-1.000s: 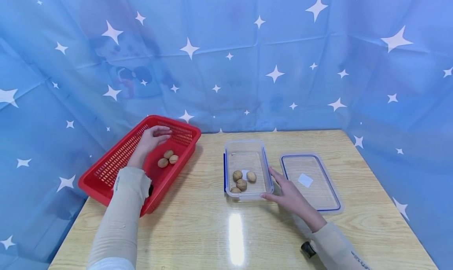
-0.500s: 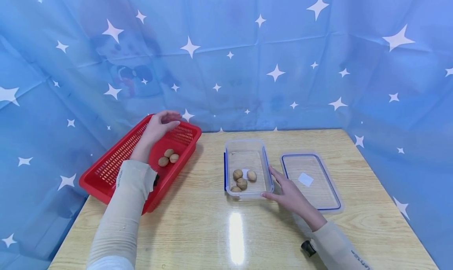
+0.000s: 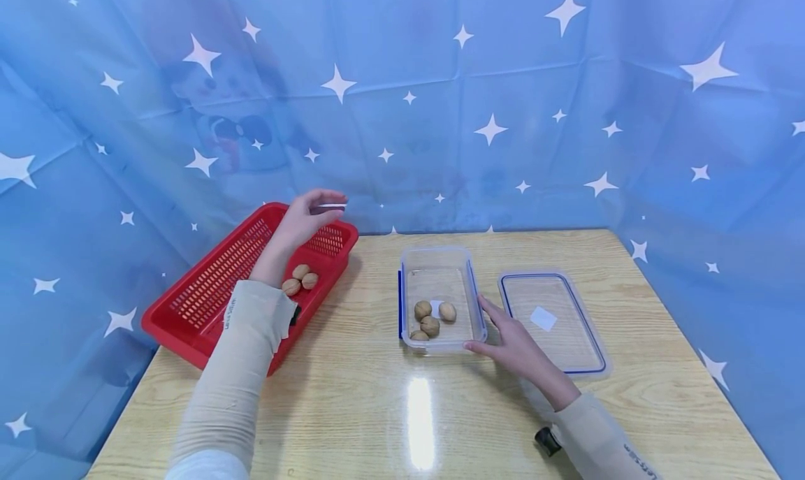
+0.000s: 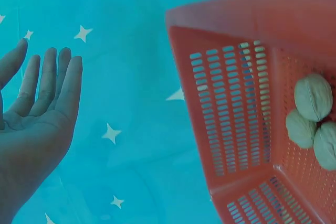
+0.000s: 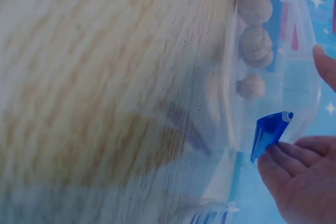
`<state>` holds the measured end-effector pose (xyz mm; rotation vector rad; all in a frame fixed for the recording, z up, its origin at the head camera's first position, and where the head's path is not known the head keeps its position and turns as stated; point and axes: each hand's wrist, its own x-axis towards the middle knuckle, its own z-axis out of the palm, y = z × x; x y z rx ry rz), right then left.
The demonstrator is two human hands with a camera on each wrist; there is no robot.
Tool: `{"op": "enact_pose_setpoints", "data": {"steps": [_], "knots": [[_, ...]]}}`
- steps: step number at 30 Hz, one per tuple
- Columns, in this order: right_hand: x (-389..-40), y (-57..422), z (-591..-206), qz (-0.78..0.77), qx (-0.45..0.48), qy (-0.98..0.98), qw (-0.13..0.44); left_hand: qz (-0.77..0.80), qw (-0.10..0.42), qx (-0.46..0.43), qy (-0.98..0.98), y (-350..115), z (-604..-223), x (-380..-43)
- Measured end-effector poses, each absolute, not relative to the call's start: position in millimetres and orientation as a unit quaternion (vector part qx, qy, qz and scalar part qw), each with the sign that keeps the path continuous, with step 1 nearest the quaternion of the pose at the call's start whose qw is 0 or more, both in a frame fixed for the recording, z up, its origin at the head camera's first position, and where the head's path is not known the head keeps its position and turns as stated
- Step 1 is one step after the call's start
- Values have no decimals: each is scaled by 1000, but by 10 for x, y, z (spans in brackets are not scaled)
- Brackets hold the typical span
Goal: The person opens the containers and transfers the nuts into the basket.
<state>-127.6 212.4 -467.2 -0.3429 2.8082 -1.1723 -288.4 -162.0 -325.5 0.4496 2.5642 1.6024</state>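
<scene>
My left hand (image 3: 308, 218) hovers over the far end of the red plastic basket (image 3: 216, 284). The left wrist view shows its palm bare and its fingers (image 4: 48, 80) extended, holding nothing. Three walnuts (image 3: 302, 271) lie together in the basket. Beside the clear food container (image 3: 442, 256), my right hand (image 3: 512, 347) touches its right side and near corner with spread fingers and thumb. Seen from the right wrist, the fingers meet the container's blue latch flap (image 5: 270, 132). Several walnuts (image 3: 430, 326) sit at the near end of the container.
A clear lid with a blue seal (image 3: 585, 358) lies flat on the wooden table (image 3: 352, 410), right of the container. Behind the table hangs a blue star-patterned curtain (image 3: 402, 117), close to the table's far edge. A pale paper square (image 3: 543, 318) shows at the lid.
My left hand has risen from inside the basket and shifted away and rightward to its far rim. The right hand, container, lid and walnuts keep their places.
</scene>
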Motion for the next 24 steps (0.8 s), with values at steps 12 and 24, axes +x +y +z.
{"op": "enact_pose_setpoints", "data": {"steps": [12, 24], "knots": [[-1273, 2129, -4676, -382, -113, 916, 38, 533, 47, 156, 830, -1388, -3351, -2848], [-1270, 2135, -4659, -382, -116, 916, 35, 540, 50, 164, 824, -1150, -3468, -2781]]}}
